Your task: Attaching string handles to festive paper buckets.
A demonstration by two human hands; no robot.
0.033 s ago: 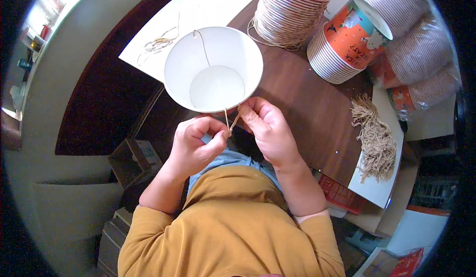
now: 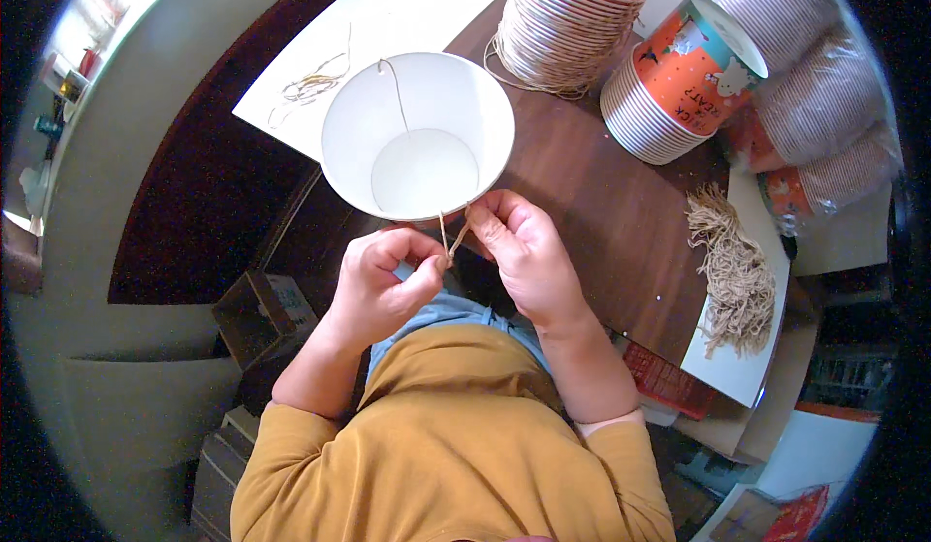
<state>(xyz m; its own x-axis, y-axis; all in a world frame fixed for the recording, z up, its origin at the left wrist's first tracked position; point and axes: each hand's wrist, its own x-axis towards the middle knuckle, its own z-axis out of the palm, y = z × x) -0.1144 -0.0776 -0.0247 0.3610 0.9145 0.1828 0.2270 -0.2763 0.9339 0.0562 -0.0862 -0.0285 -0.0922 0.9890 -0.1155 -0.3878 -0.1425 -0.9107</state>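
Observation:
A white-lined paper bucket (image 2: 349, 154) stands with its open mouth up at the near edge of the table. One end of a thin beige cord (image 2: 401, 96) passes through its far rim and hangs down inside. At the near rim the cord comes out in a narrow loop. My left hand (image 2: 383, 285) pinches the cord at the loop's lower tip between thumb and forefinger. My right hand (image 2: 524, 251) is closed on the cord close to the rim, its thumb and fingers pressed together beside the bucket. The exact knot or crossing is partly hidden by my fingers.
Stacked buckets with cords (image 2: 572, 38) stand at the far side. An inverted orange bucket stack (image 2: 669, 86) is right of them, near plastic-wrapped stacks (image 2: 819, 96). A bundle of cut cords (image 2: 732, 275) lies at the right, loose cords (image 2: 315, 84) at the far left.

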